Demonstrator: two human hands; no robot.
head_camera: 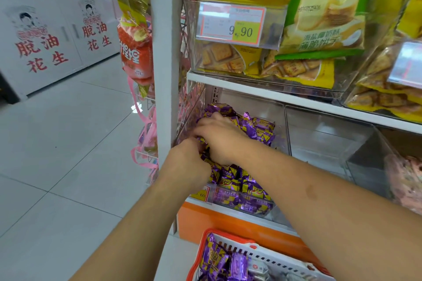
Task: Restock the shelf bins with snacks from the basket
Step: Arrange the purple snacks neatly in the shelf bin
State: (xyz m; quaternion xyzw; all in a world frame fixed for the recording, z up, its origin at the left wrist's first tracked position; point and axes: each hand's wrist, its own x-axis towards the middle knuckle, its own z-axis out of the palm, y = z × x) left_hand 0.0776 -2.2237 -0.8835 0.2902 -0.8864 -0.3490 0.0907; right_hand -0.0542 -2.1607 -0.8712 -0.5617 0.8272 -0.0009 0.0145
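Both hands work in the clear plastic shelf bin point(279, 121) at the left: the left hand point(189, 164) seemingly clutches purple foil-wrapped snacks point(237, 180), the right hand point(219, 137) spreads flat, apparently settling the pile, while more wait in the near orange-rimmed basket point(205, 242).

The clear bin point(255, 206) is heaped with purple snacks point(258, 130) nearly to the shelf board point(285, 96) above, leaving a narrow gap. The white post point(165, 64) blocks its left. The neighbouring bin point(328, 134) to the right stands open.
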